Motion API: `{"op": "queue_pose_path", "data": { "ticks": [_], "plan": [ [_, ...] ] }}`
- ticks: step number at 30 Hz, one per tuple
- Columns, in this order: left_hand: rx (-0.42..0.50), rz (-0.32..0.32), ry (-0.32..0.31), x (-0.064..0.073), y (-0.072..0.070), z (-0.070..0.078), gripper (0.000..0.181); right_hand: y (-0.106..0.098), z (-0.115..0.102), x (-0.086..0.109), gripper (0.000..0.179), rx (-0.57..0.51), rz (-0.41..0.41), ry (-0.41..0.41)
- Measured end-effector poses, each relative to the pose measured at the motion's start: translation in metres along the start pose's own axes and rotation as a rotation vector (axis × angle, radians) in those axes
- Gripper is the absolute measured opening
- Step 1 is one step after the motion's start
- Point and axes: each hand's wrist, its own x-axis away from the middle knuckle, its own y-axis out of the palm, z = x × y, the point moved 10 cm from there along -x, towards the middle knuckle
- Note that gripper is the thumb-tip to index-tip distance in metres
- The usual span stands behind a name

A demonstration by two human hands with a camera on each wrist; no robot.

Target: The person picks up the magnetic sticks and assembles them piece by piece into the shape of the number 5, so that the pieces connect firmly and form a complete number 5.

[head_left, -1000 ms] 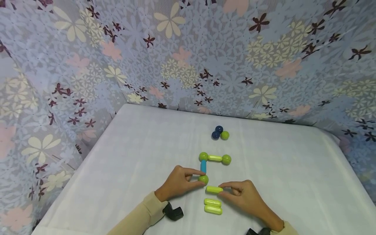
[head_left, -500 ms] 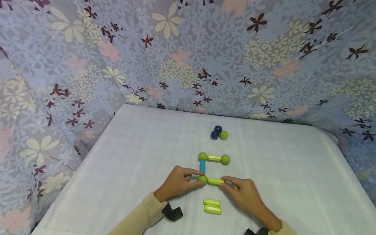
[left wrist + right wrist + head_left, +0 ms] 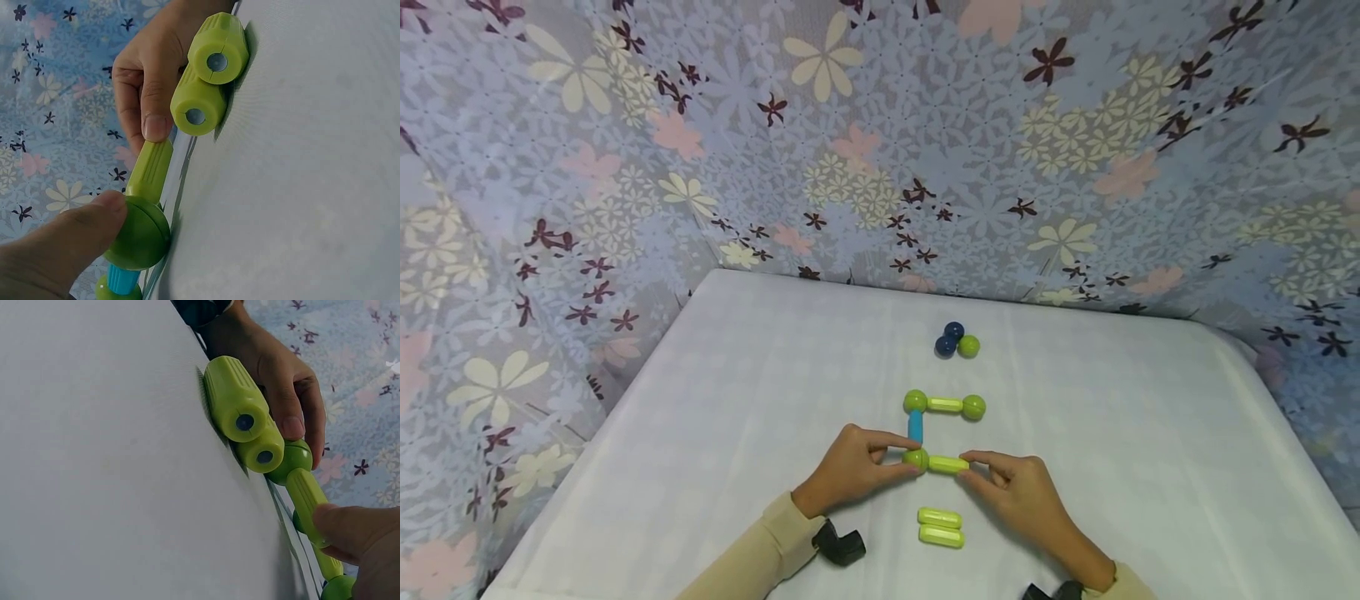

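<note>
Between thumb and forefinger my left hand [image 3: 853,471] pinches a green ball [image 3: 915,460] at the near end of a blue rod [image 3: 915,427]. My right hand [image 3: 1018,492] pinches the right end of a yellow-green rod [image 3: 947,465], whose left end touches that ball. At the blue rod's far end sits another green ball [image 3: 915,402], joined by a second yellow-green rod [image 3: 944,405] to a green ball [image 3: 973,407] on the right. In the left wrist view, the gripped ball [image 3: 140,234] and the rod [image 3: 150,172] stand end to end.
Two loose yellow-green rods [image 3: 940,527] lie side by side nearer me, with metallic discs in their ends. Farther back, two dark blue balls [image 3: 946,346] and a green ball [image 3: 969,346] cluster on the white cloth [image 3: 775,358]. A flowered curtain [image 3: 880,150] hangs behind.
My right hand has moved the yellow-green rod away from me and left, up against the ball in my left hand. The left hand keeps its pinch and place.
</note>
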Motion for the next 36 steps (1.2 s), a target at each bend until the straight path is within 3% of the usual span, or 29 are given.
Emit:
{"op": "queue_pose_path", "data": {
  "ticks": [10, 15, 19, 26, 32, 36],
  "plan": [
    [0.004, 0.019, -0.011, -0.001, -0.004, -0.002, 0.03, -0.003, 0.001, -0.006, 0.028, -0.074, 0.009, 0.0],
    [0.031, 0.012, -0.031, -0.002, -0.002, -0.002, 0.03, -0.019, 0.018, -0.009, 0.022, -0.167, 0.074, 0.104],
    [0.039, 0.003, -0.058, -0.001, 0.0, -0.003, 0.031, -0.04, 0.036, -0.02, 0.018, -0.182, 0.155, 0.183],
    [0.016, 0.016, -0.036, 0.0, -0.002, -0.003, 0.03, -0.059, 0.073, -0.067, 0.029, -0.14, 0.187, 0.231],
    [0.014, 0.011, -0.065, 0.0, -0.001, -0.005, 0.03, -0.049, 0.093, -0.114, 0.041, -0.042, 0.099, 0.218],
    [0.011, 0.008, -0.084, 0.001, 0.0, -0.006, 0.03, -0.041, 0.098, -0.133, 0.044, -0.059, 0.069, 0.193]
  ]
}}
